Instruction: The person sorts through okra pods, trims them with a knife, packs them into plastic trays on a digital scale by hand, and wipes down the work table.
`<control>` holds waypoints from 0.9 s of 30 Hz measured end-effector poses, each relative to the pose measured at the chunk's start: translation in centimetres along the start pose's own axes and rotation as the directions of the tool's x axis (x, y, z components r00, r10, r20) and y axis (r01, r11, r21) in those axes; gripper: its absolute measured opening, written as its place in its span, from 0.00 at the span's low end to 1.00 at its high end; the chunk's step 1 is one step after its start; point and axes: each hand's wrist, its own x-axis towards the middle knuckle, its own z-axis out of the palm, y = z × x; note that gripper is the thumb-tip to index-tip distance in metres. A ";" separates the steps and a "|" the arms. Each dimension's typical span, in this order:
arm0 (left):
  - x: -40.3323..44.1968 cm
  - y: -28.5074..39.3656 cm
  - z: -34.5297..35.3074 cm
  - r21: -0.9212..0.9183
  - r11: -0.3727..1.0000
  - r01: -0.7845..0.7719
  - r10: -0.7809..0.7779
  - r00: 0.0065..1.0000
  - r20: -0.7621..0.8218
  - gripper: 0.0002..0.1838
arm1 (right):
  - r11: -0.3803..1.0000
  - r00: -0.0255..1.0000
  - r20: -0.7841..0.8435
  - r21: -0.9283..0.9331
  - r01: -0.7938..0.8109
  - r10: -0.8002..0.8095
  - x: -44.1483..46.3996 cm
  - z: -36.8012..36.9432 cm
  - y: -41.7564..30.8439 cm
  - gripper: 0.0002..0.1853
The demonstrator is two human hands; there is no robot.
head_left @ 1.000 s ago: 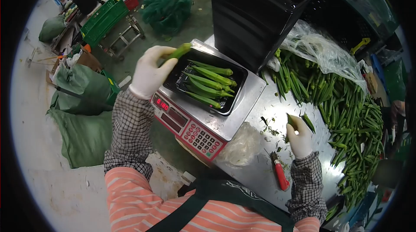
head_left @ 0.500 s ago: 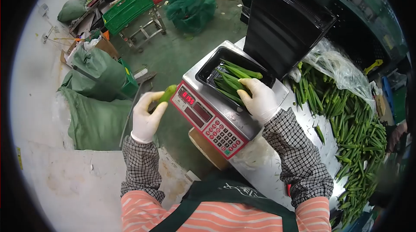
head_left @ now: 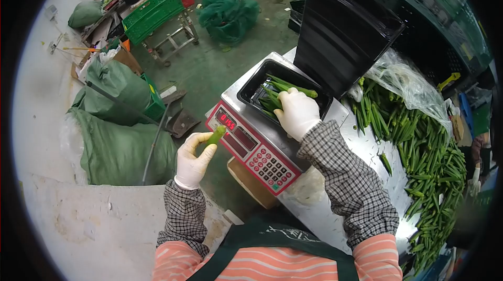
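Note:
My left hand (head_left: pixel 193 160), in a white glove, pinches a green okra pod (head_left: pixel 216 134) in front of the scale's display. More okra (head_left: pixel 277 86) lies in a black plastic tray (head_left: pixel 255 75) on top of a red and silver digital scale (head_left: pixel 251 147). The red digits appear to read 0.155. Over the tray, my gloved right hand (head_left: pixel 299 113) has its fingers curled down on the okra; its palm side is hidden.
A big heap of okra (head_left: pixel 432 171) covers the right of the metal table (head_left: pixel 325 202), partly under clear plastic (head_left: pixel 408 84). Tall stacked black trays (head_left: pixel 346 29) stand behind the scale. Green sacks (head_left: pixel 126 144) and a green crate (head_left: pixel 153 16) are at left.
My left hand has moved right and down with the okra pod, nearer the scale. My right hand has shifted slightly left and up, farther over the okra in the tray.

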 end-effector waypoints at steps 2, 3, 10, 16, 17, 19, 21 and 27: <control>-0.5 0.0 0.1 0.007 1.000 0.002 -0.002 1.000 -0.006 0.11 | 0.996 1.000 0.029 -0.089 -0.003 0.005 1.1 0.6 -0.3 0.13; -0.7 0.0 0.2 -0.004 1.000 0.008 -0.008 1.000 -0.006 0.11 | 0.991 0.999 0.043 -0.133 -0.001 0.007 1.5 0.9 -0.4 0.13; -1.7 1.9 2.9 -0.325 0.935 0.144 -0.112 0.987 0.116 0.13 | 0.887 0.967 -0.192 0.458 -0.061 0.166 -0.6 -0.4 1.5 0.14; -2.6 4.7 11.5 -0.615 0.762 0.202 -0.127 0.978 0.163 0.14 | 0.316 0.956 -0.084 0.949 -0.009 0.280 -8.9 -3.3 1.8 0.10; -3.0 5.6 13.2 -0.571 0.764 0.300 -0.184 0.950 0.254 0.15 | 0.273 0.963 -0.043 0.962 -0.032 0.265 -10.8 -2.5 2.0 0.12; -5.0 6.4 17.6 -0.631 0.642 0.436 -0.171 0.884 0.436 0.16 | 0.282 0.936 -0.079 0.959 -0.022 0.342 -14.7 -1.5 2.5 0.20; -7.7 5.4 22.0 -0.536 0.753 0.382 -0.080 0.862 0.501 0.14 | 0.098 0.879 0.133 0.975 -0.198 0.457 -19.3 -1.5 5.4 0.20; -16.3 7.9 30.8 -0.231 0.961 -0.149 0.252 0.140 0.958 0.27 | 0.099 0.517 0.122 0.919 -0.380 0.847 -37.2 -0.7 11.0 0.08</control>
